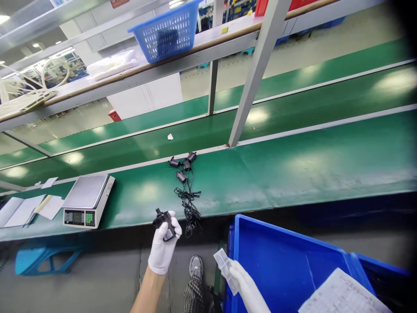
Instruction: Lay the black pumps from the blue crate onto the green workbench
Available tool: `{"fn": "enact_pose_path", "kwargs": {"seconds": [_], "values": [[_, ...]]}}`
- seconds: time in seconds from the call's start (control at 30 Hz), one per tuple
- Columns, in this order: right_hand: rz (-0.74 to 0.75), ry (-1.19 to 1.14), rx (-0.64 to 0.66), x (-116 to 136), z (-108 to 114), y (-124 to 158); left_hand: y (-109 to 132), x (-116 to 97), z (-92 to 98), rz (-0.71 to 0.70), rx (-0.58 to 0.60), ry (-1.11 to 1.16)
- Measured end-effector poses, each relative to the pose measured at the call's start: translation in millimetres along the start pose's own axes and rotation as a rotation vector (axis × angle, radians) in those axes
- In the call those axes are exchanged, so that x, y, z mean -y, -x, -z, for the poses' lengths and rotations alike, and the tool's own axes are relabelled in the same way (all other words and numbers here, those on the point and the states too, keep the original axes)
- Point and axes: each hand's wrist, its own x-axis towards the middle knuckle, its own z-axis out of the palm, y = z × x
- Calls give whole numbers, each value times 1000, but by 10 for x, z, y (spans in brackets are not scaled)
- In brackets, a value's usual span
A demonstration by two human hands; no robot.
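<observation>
My left hand [162, 248], in a white glove, grips a small black pump-like part [163, 221] just off the front edge of the green bench [293, 174]. My right hand [243, 280], also gloved, holds a small clear plastic bag [224, 263] over the rim of a blue bin [280, 256]. Several similar black parts [182, 165] lie on the bench ahead, their black cables [189, 206] tangled and hanging over the front edge beside my left hand.
A digital scale [87, 199] stands at the left of the bench, with papers [26, 209] beyond it. A blue basket [167, 30] rests on the upper shelf. A printed sheet [345, 295] lies in the bin. A grey post [257, 69] rises mid-bench. My shoe [196, 266] shows below.
</observation>
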Motion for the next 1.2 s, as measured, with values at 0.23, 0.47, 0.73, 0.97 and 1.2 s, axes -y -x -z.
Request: {"fn": "enact_pose_path", "kwargs": {"seconds": [0.23,0.47,0.73,0.97,1.2], "values": [[78,127,116,-56,-309,-252,133,-100,217,18,149,-117],[343,574,147,63,-756,-505,337,-162,577,18,513,2],[337,645,111,-182,-1209,-880,290,-502,832,21,567,112],[702,1109,32,-463,-1484,-1040,377,-686,1327,254,473,-50],[761,1117,-228,-556,-1168,-655,332,-874,1365,81,384,49]]}}
